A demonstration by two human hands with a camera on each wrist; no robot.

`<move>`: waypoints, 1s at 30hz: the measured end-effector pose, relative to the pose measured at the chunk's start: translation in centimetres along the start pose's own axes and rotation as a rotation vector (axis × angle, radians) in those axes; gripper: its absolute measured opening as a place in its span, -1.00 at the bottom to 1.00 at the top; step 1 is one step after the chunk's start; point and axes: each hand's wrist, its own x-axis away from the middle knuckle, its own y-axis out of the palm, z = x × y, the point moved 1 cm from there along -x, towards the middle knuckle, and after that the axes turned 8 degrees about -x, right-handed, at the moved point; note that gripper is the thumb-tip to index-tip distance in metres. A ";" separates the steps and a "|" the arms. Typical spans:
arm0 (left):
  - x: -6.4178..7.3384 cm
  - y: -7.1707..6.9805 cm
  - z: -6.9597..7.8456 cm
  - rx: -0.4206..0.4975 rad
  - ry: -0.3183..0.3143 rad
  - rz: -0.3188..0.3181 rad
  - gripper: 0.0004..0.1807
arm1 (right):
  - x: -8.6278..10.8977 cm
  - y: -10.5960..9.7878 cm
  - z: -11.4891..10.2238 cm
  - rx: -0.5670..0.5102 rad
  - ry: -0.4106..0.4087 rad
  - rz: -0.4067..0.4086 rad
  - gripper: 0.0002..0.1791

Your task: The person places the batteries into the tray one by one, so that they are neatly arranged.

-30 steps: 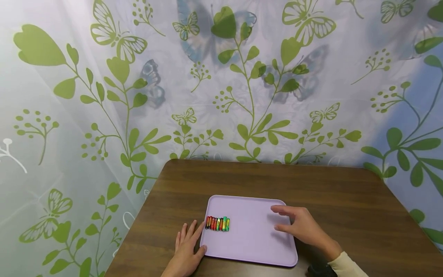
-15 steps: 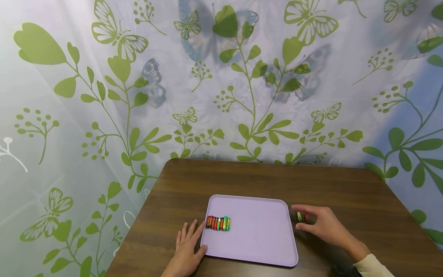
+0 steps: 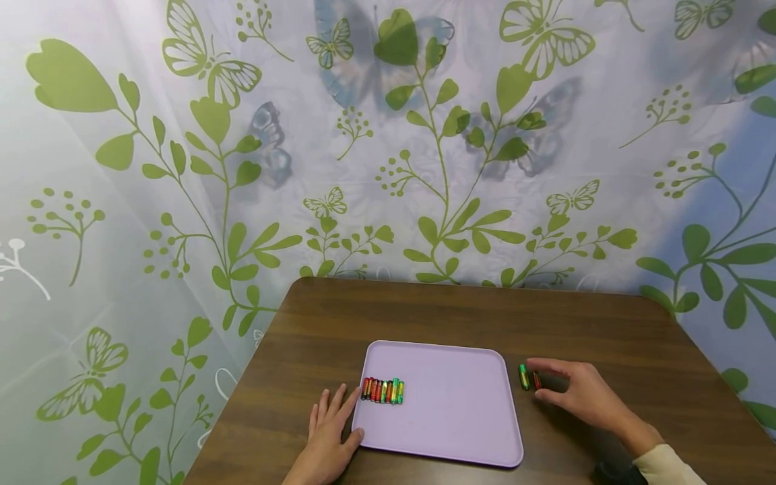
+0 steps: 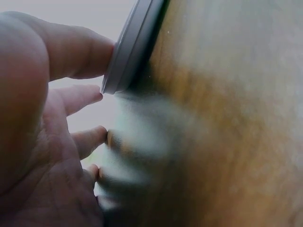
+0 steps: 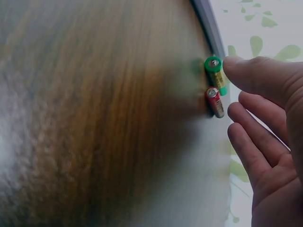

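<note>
A lilac tray (image 3: 451, 397) lies flat on the table, with a row of several red, green and yellow batteries (image 3: 382, 391) side by side at its left edge. Against that edge rests my left hand (image 3: 326, 434), fingers spread, thumb touching the rim; the left wrist view shows the thumb (image 4: 85, 52) at the tray's side. Right of the tray lie a green battery (image 3: 524, 376) and a dark red battery (image 3: 537, 380), slightly apart. My right hand (image 3: 591, 394) hovers around the red one, thumb and forefinger apart, gripping nothing; both batteries also appear beside its fingers in the right wrist view.
The brown wooden table (image 3: 461, 313) has rounded far corners. Behind it hangs a pale curtain (image 3: 364, 148) printed with green leaves and butterflies. A dark band (image 3: 618, 471) sits at my right wrist by the cream sleeve (image 3: 667, 465).
My right hand has moved right, from above the tray to the two loose batteries beside it, which have come into view. The left hand stays at the tray's edge.
</note>
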 end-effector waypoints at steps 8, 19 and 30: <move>0.0 0.1 -0.1 -0.001 0.001 0.002 -0.21 | 0.0 0.2 1.0 0.049 0.025 -0.001 -0.38; -0.1 0.1 -0.1 -0.005 -0.006 -0.007 -0.20 | 0.0 0.7 1.1 0.079 0.023 0.021 -0.40; -0.1 0.1 -0.1 0.003 -0.010 -0.008 -0.20 | 0.1 0.7 0.9 0.072 -0.005 0.050 -0.43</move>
